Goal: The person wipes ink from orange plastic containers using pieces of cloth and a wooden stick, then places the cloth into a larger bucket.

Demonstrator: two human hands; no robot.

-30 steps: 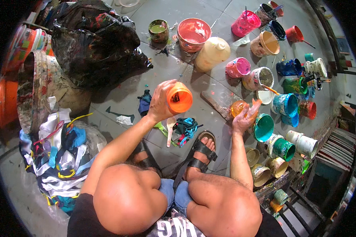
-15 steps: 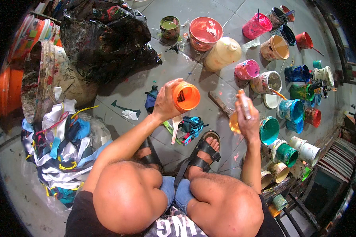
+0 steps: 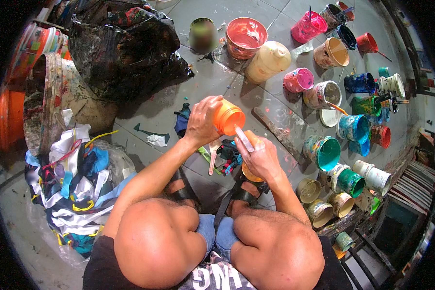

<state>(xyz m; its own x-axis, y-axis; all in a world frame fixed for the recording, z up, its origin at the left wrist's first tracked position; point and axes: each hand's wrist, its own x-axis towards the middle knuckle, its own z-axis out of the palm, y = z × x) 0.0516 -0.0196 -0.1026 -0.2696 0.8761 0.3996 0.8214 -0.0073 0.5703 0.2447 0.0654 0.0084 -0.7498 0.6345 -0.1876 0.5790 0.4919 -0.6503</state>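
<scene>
My left hand (image 3: pixel 204 122) is wrapped round an orange plastic jar (image 3: pixel 228 117), tilted with its mouth toward the right. Closed in my right hand (image 3: pixel 262 158) is what looks like a spray bottle (image 3: pixel 244 139), with a whitish, translucent front piece, orange upper part and amber lower end. Its whitish tip is right at the jar's rim; whether it touches cannot be made out. Below the hands, a pale spatula-like tool (image 3: pixel 213 157) and a bundle of blue and black scraps (image 3: pixel 229 153) lie on the tiles, partly hidden by my right hand.
Several paint tubs stand on the right, among them a teal one (image 3: pixel 326 153). A cream jug (image 3: pixel 268 62) and a red tub (image 3: pixel 246 38) are ahead. A flat stick (image 3: pixel 278 133) lies near my right hand. Black plastic (image 3: pixel 125 48) and cloth scraps (image 3: pixel 77 183) fill the left.
My right hand has moved left with the spray bottle, bringing its tip to the orange jar. My left hand has tilted the jar's mouth further toward it.
</scene>
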